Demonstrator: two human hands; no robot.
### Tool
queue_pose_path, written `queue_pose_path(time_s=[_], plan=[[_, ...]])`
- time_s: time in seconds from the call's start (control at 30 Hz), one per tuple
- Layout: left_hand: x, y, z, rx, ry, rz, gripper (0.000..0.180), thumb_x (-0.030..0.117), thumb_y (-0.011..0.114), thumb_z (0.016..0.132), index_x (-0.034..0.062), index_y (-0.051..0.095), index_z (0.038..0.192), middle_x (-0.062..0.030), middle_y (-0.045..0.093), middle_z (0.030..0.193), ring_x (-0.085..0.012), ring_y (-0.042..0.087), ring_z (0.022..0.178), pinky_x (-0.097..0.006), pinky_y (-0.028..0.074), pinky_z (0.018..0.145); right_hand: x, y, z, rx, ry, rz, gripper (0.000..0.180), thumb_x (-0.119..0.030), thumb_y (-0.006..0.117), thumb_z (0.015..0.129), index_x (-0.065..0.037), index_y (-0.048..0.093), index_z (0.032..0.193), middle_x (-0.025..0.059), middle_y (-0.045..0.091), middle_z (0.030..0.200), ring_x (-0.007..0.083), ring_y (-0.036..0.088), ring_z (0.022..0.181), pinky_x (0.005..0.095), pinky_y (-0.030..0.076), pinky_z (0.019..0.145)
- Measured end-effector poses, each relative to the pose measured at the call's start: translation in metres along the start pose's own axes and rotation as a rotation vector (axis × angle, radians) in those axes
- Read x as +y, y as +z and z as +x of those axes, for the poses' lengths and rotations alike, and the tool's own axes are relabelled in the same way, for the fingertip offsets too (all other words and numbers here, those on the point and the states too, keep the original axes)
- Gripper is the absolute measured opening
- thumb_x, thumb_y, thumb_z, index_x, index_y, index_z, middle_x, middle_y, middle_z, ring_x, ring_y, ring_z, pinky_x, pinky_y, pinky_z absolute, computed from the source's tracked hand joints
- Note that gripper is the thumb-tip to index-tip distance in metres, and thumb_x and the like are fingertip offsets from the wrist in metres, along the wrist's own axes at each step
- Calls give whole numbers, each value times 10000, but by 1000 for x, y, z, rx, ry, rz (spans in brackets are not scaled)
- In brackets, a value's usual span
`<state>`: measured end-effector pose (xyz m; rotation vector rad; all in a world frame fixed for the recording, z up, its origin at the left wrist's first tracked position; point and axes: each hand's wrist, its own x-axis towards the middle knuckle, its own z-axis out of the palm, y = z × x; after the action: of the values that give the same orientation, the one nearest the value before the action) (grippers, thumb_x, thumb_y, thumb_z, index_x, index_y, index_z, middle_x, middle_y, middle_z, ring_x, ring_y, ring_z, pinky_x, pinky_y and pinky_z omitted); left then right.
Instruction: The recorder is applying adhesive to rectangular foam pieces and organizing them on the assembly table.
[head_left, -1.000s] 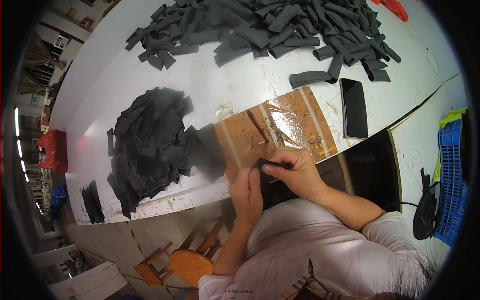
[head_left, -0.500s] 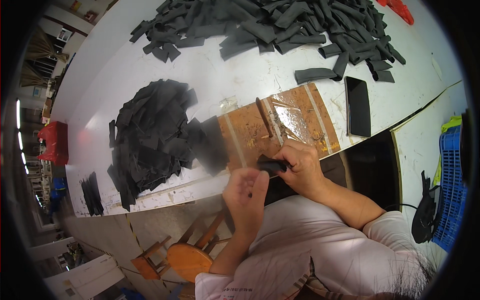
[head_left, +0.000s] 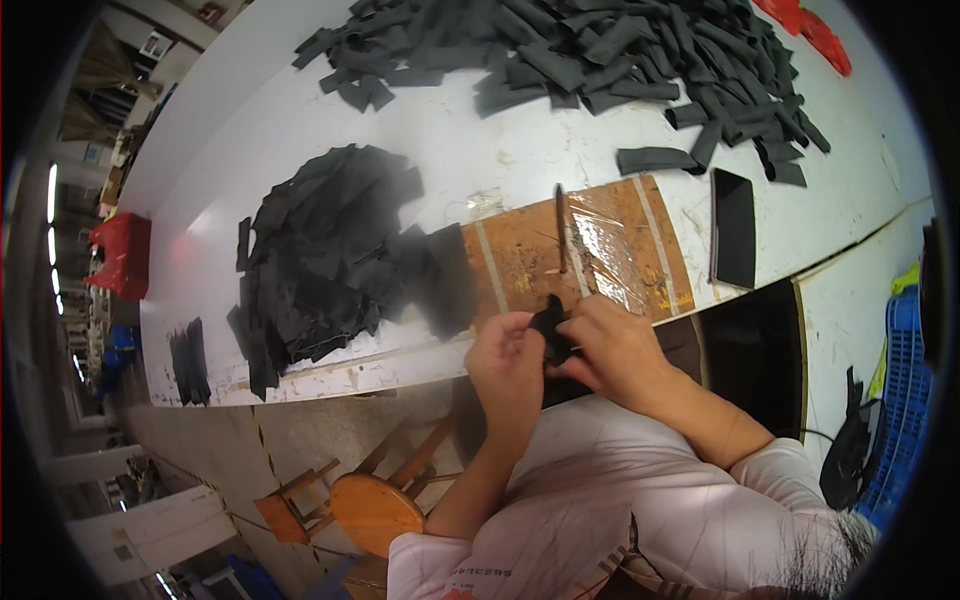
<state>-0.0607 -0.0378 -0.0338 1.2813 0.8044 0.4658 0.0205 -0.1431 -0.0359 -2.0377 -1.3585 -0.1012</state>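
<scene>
Fingers of the left hand (head_left: 508, 365) and right hand (head_left: 618, 348) pinch a small black cloth (head_left: 549, 326) between them. Just beyond the fingers, a stick (head_left: 562, 225) lies on a brown board (head_left: 518, 250); leftward, a cloth pile (head_left: 330, 245); rightward, a phone (head_left: 734, 228).

Dark phone (head_left: 734, 228) lying right of centre, red bag (head_left: 822, 42) at the upper right, blue crate (head_left: 903, 385) at the right edge, red bin (head_left: 124, 255) at the far left, round wooden stool (head_left: 375, 513) at the lower left
</scene>
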Motion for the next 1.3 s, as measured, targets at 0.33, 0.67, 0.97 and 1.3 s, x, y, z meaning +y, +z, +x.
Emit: queue_pose_path(time_s=[0.33, 0.67, 0.97, 1.3], plan=[[5, -2, -12, -37, 534, 546, 139, -12, 600, 696, 39, 566, 820, -46, 548, 612, -116, 531, 524, -243, 418, 475, -10, -16, 15, 71, 80, 329, 129, 19, 614, 678, 14, 582, 802, 120, 529, 706, 256, 536, 581, 305, 432, 512], [12, -21, 11, 286, 538, 336, 143, -58, 514, 767, -23, 541, 903, -64, 611, 731, -44, 534, 562, -195, 439, 480, -6, -3, 15, 38, 242, 341, 102, 18, 584, 684, 16, 554, 781, 109, 514, 718, 170, 500, 567, 246, 386, 493], [19, -16, 0, -107, 208, 24, 68, -34, 526, 777, -27, 536, 843, -52, 568, 661, -72, 555, 541, -189, 434, 433, -24, 0, 26, 109, 274, 550, 124, -9, 648, 675, 30, 592, 779, 69, 523, 681, 120, 477, 548, 215, 377, 495], [26, -30, 4, -336, 41, -88, 43, -17, 534, 783, -15, 555, 820, -34, 561, 670, -57, 528, 530, -169, 420, 410, -21, 4, 20, 152, 245, 678, 102, 4, 647, 675, 20, 592, 758, 72, 532, 679, 113, 467, 550, 207, 343, 468]])
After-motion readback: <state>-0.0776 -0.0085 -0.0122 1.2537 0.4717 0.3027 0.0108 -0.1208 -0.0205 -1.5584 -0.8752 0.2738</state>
